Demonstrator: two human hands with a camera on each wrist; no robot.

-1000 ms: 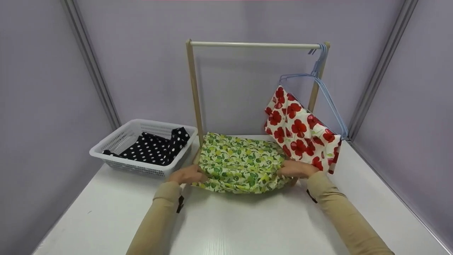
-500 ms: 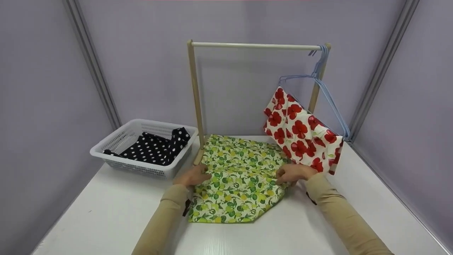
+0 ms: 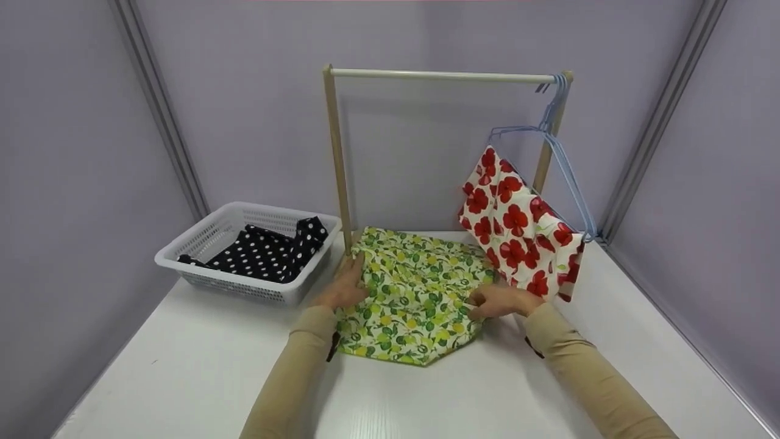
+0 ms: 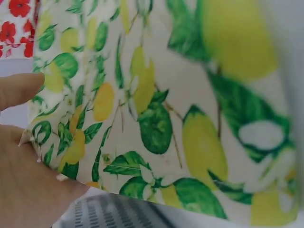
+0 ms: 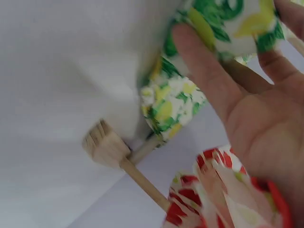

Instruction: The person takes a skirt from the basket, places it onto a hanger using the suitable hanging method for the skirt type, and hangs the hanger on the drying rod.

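A lemon-print cloth (image 3: 414,292) lies rumpled on the table, its lower corner toward the person. My left hand (image 3: 341,291) is at its left side, fingers stretched along the edge and thumb apart from them. In the left wrist view, the thumb (image 4: 21,89) lies over the lemon-print edge, with the fingers partly hidden behind the fabric. On the right side, my right hand (image 3: 499,300) pinches the cloth with bent fingers. The right wrist view shows a fold of it between that hand's thumb and fingers (image 5: 202,61).
A wooden rack with a white rail (image 3: 439,75) stands behind. Blue hangers (image 3: 563,164) are bunched at its right end, with a red-flowered garment (image 3: 512,225) hanging slantwise. At left, a white basket (image 3: 163,257) holds a black polka-dot cloth (image 3: 262,256).
The cloth's front part first came down flat toward the person, then drew back slightly and bunched. My left hand moved inward and up along the edge; the right shifted slightly inward.
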